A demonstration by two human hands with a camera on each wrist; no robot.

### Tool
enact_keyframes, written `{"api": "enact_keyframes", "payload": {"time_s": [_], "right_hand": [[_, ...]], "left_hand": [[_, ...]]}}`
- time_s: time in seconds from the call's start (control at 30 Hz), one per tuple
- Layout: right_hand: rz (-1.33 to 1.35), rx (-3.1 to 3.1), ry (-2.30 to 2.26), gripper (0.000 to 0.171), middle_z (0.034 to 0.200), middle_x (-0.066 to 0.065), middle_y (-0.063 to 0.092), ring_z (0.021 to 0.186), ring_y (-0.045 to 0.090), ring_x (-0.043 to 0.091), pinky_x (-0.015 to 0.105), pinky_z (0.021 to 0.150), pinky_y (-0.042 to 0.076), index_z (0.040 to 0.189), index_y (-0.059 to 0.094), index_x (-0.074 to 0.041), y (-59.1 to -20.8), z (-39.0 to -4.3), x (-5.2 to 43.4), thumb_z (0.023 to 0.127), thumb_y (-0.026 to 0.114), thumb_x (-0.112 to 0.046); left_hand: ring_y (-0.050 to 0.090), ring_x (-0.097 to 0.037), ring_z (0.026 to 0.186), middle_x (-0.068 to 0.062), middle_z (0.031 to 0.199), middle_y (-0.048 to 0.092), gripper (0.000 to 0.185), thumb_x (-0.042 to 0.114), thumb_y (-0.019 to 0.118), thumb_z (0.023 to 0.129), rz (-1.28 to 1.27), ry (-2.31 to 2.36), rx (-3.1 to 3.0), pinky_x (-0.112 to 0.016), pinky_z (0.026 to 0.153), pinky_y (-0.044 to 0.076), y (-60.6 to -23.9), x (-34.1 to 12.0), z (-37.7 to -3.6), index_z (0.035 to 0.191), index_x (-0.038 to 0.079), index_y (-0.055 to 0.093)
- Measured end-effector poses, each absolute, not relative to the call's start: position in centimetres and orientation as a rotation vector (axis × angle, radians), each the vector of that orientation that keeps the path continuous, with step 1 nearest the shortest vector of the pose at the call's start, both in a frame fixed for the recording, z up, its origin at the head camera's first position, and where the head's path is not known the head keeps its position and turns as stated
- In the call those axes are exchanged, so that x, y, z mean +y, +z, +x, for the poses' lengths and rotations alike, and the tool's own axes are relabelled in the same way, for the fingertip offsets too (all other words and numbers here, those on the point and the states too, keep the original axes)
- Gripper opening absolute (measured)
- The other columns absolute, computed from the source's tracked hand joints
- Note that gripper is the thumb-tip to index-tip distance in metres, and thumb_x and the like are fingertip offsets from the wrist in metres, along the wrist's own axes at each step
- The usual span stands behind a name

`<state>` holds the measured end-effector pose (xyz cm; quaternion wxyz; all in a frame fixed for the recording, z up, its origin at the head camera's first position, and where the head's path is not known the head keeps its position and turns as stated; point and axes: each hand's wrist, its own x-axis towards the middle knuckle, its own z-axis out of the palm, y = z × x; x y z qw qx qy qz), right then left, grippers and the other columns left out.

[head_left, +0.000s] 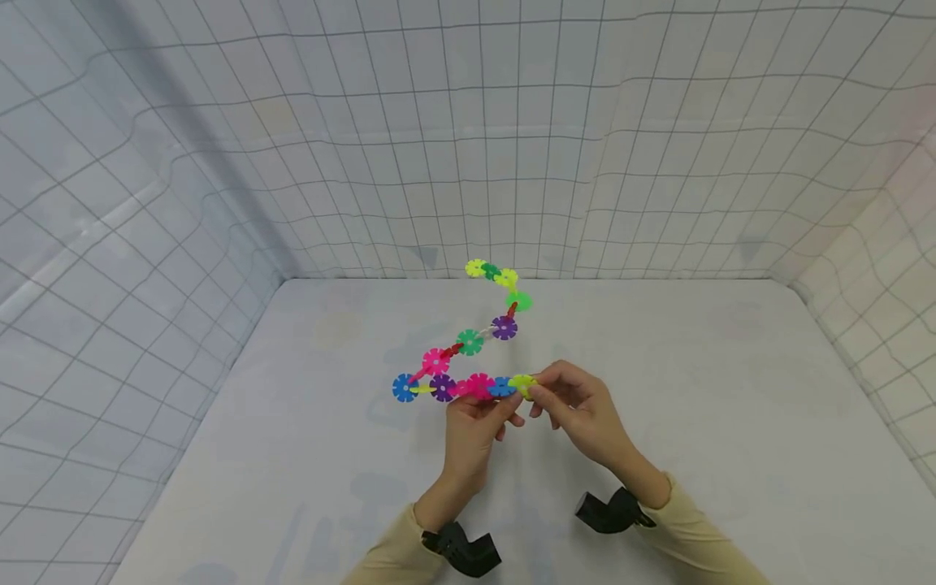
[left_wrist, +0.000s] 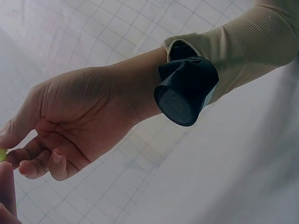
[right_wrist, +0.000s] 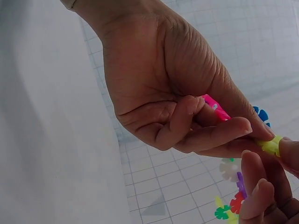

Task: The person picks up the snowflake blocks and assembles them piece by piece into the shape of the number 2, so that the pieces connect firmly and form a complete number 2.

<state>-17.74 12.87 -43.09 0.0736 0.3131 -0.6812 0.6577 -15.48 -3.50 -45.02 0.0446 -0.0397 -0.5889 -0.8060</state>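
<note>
Your left hand (head_left: 474,431) grips the near end of the chain (head_left: 468,343), thumb and curled fingers closed round the pink disc (head_left: 478,385) and the blue disc (head_left: 501,387) beside it. Your right hand (head_left: 578,410) meets it from the right and pinches the yellow-green disc (head_left: 522,384) at the chain's tip between thumb and fingertips. The two hands are close together, fingertips almost touching, held above the middle of the white table (head_left: 731,422).

The chain runs left from your hands through a purple disc (head_left: 442,387) to a blue one at the far left, then doubles back up and to the right through pink, green and purple discs. It ends in a yellow and green cluster (head_left: 491,274) toward the far wall. Whether the far part rests on the table or hangs in the air, you cannot tell.

In the right wrist view the left hand shows the pink disc (right_wrist: 214,107) tucked under the curled fingers (right_wrist: 184,119) and the yellow-green disc (right_wrist: 271,146) at the fingertips. A black camera (head_left: 461,549) sits on each wrist, beside cream sleeves (head_left: 695,536). Gridded sheeting (head_left: 468,138) walls the table on three sides.
</note>
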Motion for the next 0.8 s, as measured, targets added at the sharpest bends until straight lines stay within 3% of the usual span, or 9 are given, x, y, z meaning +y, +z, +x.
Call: {"api": "enact_keyframes", "payload": {"time_s": [0.3, 0.53, 0.7, 0.8], "right_hand": [[0.915, -2.181, 1.986, 0.009, 0.087, 0.013, 0.063, 0.069, 0.063, 0.02, 0.029, 0.045, 0.046, 0.097, 0.062, -0.001, -43.1, -18.1, 13.2, 0.091, 0.059, 0.004], [0.713, -2.543, 1.793, 0.013, 0.086, 0.004, 0.065, 0.074, 0.063, 0.029, 0.037, 0.054, 0.051, 0.1, 0.069, -0.012, -45.0, -20.8, 15.4, 0.094, 0.062, -0.02], [0.61, -2.799, 1.383, 0.015, 0.09, 0.001, 0.066, 0.078, 0.061, 0.021, 0.033, 0.062, 0.048, 0.098, 0.07, -0.008, -47.1, -22.0, 17.1, 0.089, 0.068, -0.02], [0.596, -2.889, 1.204, 0.022, 0.091, -0.001, 0.064, 0.08, 0.058, 0.017, 0.033, 0.066, 0.047, 0.098, 0.07, -0.006, -48.1, -22.1, 17.5, 0.082, 0.075, -0.021]], "left_hand": [[0.063, -0.013, 0.056, -0.003, 0.075, 0.069, 0.019, 0.004, 0.069, 0.086, -0.203, -2.416, -1.793, -0.019, 0.047, 0.038, -44.9, -3.8, -15.8, 0.096, -0.011, 0.065], [0.058, -0.012, 0.051, -0.005, 0.069, 0.065, 0.018, 0.006, 0.071, 0.085, -0.151, -2.346, -1.773, -0.021, 0.046, 0.036, -44.9, -4.7, -16.4, 0.089, -0.01, 0.065], [0.057, -0.013, 0.05, -0.005, 0.067, 0.064, 0.002, 0.0, 0.069, 0.085, -0.156, -2.362, -1.709, -0.021, 0.045, 0.034, -44.7, -5.3, -16.8, 0.083, 0.001, 0.069], [0.057, -0.013, 0.05, -0.004, 0.066, 0.063, 0.01, -0.002, 0.067, 0.085, -0.176, -2.349, -1.697, -0.021, 0.045, 0.034, -44.5, -5.5, -16.9, 0.082, 0.007, 0.07]]}}
